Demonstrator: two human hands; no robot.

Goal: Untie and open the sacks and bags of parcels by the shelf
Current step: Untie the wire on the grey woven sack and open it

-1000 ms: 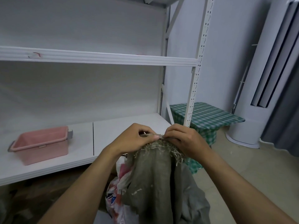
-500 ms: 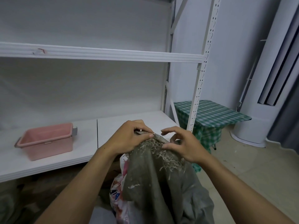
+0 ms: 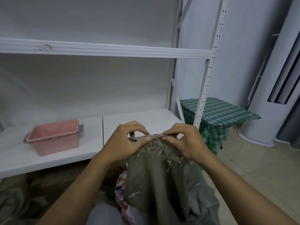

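White shelf [image 3: 138, 118] behind sack [image 3: 154, 184], fingers [image 3: 169, 133] on neck

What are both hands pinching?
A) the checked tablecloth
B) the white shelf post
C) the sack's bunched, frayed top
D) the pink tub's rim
C: the left hand and the right hand both pinch the sack at its bunched, frayed top.

Coarse frayed woven sack [image 3: 155, 184]
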